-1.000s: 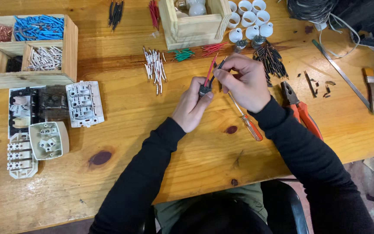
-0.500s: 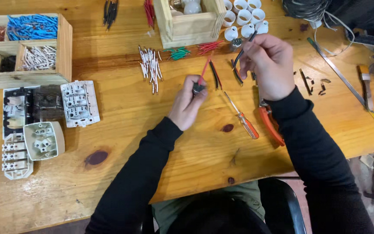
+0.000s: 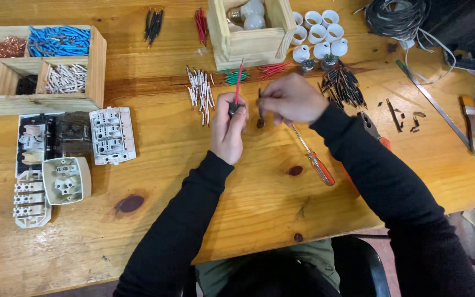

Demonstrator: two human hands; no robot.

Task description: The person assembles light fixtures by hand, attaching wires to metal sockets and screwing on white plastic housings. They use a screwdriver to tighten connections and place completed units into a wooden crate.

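Red wire (image 3: pixel 238 82) upright from small dark fitting (image 3: pixel 233 108) pinched in left hand (image 3: pixel 228 132), right hand (image 3: pixel 291 99) pinching short dark wire (image 3: pixel 259 96) just beside, orange-handled screwdriver (image 3: pixel 314 158) on bench (image 3: pixel 204 209).

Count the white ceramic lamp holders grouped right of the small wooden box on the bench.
7 white lamp holders show: three along the top, two in the middle, two below, beside the box. Others may be hidden.

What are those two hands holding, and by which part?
The left hand grips a small dark part at its base, with a red wire sticking up. The right hand pinches a short dark wire near its lower end.
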